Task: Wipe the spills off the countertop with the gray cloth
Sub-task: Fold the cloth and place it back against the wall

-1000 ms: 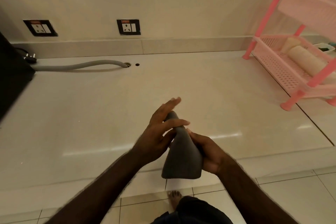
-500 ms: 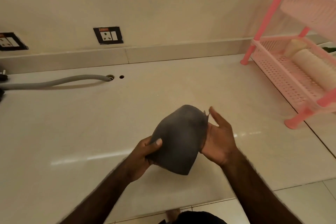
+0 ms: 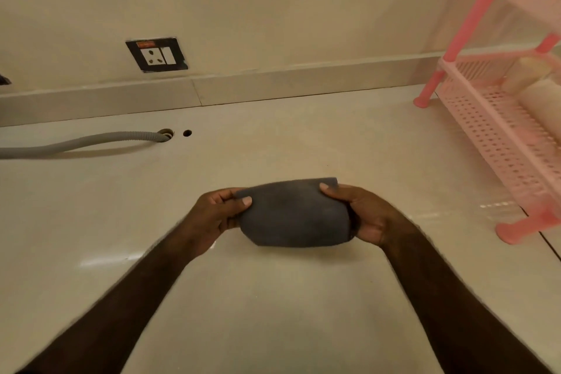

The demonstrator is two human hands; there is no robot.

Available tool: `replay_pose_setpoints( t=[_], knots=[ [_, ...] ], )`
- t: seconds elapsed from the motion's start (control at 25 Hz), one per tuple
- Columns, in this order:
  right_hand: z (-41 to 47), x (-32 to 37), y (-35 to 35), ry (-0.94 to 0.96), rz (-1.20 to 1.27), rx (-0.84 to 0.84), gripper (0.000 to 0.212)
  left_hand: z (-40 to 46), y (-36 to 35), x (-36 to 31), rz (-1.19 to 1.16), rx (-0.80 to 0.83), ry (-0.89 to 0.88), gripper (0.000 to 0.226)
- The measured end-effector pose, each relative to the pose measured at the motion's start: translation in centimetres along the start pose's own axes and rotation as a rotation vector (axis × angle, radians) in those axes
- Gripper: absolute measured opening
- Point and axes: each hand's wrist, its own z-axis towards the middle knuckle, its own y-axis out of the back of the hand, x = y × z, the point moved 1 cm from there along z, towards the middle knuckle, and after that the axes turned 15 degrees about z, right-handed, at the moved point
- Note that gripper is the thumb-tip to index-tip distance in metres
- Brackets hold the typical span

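The gray cloth (image 3: 293,214) is stretched flat between both my hands, held just above the middle of the cream countertop (image 3: 273,143). My left hand (image 3: 220,211) pinches its left edge with the thumb on top. My right hand (image 3: 362,212) grips its right edge, thumb on the upper corner. A few tiny dark specks lie on the counter beyond the cloth. No clear spill shows on the glossy surface.
A pink plastic rack (image 3: 498,127) stands on the counter at the right, with pale rolled items in it. A grey corrugated hose (image 3: 79,144) runs from the left into a hole in the counter. A wall socket (image 3: 156,55) sits above the backsplash.
The cloth went from bunched upright between my hands to spread flat and wide. Both hands moved forward over the counter, and the view came closer to the wall.
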Motion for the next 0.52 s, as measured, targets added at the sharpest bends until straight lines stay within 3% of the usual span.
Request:
replay_pose_setpoints(
  t=[0.28,0.52],
  knots=[
    [8.2,5.8,-0.8,0.233,-0.276,-0.03,0.036,10.1,1.9,-2.8,0.07,-0.177,-0.03,0.019],
    [16.1,11.2,-1.6,0.342,-0.359,-0.075,0.035,19.3,2.6,-5.2,0.059,-0.272,-0.031,0.027]
  ],
)
